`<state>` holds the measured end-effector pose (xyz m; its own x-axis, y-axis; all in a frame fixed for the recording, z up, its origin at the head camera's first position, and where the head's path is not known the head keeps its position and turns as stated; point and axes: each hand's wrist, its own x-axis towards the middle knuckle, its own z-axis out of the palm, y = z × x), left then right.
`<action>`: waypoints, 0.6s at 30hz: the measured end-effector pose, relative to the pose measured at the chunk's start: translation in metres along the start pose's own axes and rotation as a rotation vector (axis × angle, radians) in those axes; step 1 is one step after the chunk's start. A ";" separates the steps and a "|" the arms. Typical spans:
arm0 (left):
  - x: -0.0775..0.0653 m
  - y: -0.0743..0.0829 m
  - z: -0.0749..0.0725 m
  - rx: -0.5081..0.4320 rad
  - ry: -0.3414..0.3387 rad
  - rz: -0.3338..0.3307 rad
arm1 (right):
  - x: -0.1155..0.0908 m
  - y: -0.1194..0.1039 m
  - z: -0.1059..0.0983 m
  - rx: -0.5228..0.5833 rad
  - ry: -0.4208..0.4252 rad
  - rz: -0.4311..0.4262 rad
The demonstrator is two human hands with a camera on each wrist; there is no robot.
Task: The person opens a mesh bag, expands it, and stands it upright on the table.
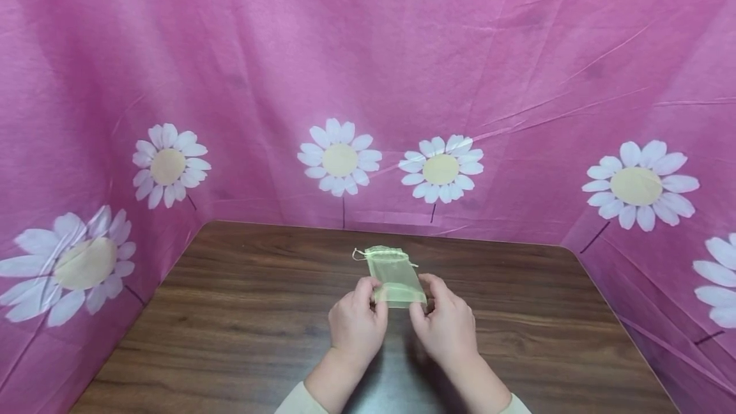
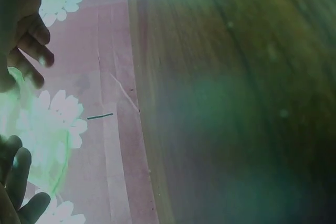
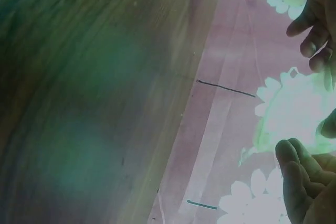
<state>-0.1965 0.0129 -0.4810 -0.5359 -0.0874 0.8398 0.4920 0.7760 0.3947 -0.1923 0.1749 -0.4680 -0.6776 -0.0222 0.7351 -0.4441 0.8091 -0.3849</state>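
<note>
We are facing a huge pink cloth [image 1: 368,50] with soft wrinkles, and it is hanging behind the table and down both sides. In front of us, a wide, dark brown table [image 1: 241,337] with wood lines and rounded back corners is standing. Big white daisies [image 1: 339,160] with round, pale yellow middles are showing on the cloth, and thin, dark stems [image 1: 344,213] are sticking out below them.

Over the table, our left hand [image 1: 356,321] and right hand [image 1: 448,324] are facing each other, a little apart. Between them we are holding up a small, see-through, light green cloth bag [image 1: 397,273]. With the left hand we are pinching the near left corner between thumb and finger, and with the right hand we are pinching the near right corner the same way. The bag is lying tilted in the air, and its gathered top is pointing away from us. In the wrist views it is glowing very bright.

Pale sleeves [image 1: 300,401] are covering our arms. At the bag's top, a thin, whitish string [image 1: 359,253] is making a little loop on the left.
</note>
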 end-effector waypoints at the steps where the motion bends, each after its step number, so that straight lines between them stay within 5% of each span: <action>1: 0.000 0.000 0.000 -0.001 -0.006 0.006 | 0.000 0.000 0.000 0.009 -0.014 0.005; 18: -0.003 -0.001 0.000 -0.042 0.054 -0.060 | 0.000 -0.005 0.008 0.023 0.117 -0.112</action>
<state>-0.1955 0.0123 -0.4846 -0.5278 -0.1679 0.8326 0.4892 0.7412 0.4596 -0.1941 0.1662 -0.4706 -0.5508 -0.0419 0.8336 -0.5272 0.7917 -0.3086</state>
